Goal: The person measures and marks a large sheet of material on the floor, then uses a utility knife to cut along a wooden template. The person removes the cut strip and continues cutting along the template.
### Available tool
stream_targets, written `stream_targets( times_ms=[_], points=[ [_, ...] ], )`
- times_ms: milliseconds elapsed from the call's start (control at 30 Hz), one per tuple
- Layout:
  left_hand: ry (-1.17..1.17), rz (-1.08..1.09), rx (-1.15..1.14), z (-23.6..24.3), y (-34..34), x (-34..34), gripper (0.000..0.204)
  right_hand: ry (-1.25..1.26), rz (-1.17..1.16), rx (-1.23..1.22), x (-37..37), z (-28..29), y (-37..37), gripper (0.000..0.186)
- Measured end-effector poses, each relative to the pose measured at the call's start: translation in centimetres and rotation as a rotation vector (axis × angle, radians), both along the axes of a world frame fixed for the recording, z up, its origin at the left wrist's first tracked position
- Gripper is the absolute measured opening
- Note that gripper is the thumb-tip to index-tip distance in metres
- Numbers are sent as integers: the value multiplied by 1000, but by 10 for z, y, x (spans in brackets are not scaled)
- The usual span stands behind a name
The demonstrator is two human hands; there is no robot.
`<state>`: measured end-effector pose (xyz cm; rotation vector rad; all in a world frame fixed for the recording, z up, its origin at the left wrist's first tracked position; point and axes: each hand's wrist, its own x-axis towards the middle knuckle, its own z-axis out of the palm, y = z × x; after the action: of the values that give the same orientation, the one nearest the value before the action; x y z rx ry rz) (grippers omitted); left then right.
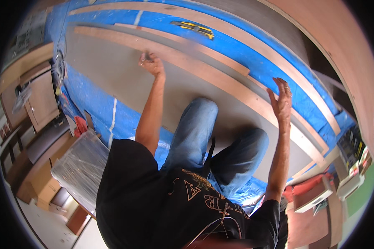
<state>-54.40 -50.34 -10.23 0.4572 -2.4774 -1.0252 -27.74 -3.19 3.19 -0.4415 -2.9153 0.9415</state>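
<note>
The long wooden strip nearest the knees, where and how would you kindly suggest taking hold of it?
I would grip the long wooden strip by both long edges, left hand and right hand spaced toward the ends, coming from above and the near side. It looks flat, long and narrow, so two spread holds should steady it better than one; its near edge faces the knees.

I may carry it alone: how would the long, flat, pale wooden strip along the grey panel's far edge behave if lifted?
If loose, the long, flat, pale wooden strip would likely flex, being narrow for its length. It seems unlikely to roll, given its flat face. It might slide on the smooth-looking, wide grey panel.
</note>
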Motion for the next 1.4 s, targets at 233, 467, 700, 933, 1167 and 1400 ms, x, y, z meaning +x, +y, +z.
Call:
stream_targets(
  times_ms=[233, 467, 700, 933, 1167, 1400],
  points=[
    [-47, 176, -336, -1, 67, -5, 52, 137, 223, -212, -167, -23, -98, 39],
    [-114, 283, -87, 44, 102, -9, 37, 113, 392, -138, -279, -44, -152, 40],
    [-302, 234, -195, 48, 91, -11, 72, 3, 453, 143, -315, -53, -172, 42],
    [-273, 285, -170, 58, 89, -19, 42, -97, 597, 231, -319, -48, -182, 46],
    [-289, 287, -170, 59, 90, -18, 44, -344, 622, 207, -329, -45, -185, 48],
    [-235, 282, -226, 50, 88, -18, 45, -165, 620, 263, -317, -52, -189, 44]
  ],
)
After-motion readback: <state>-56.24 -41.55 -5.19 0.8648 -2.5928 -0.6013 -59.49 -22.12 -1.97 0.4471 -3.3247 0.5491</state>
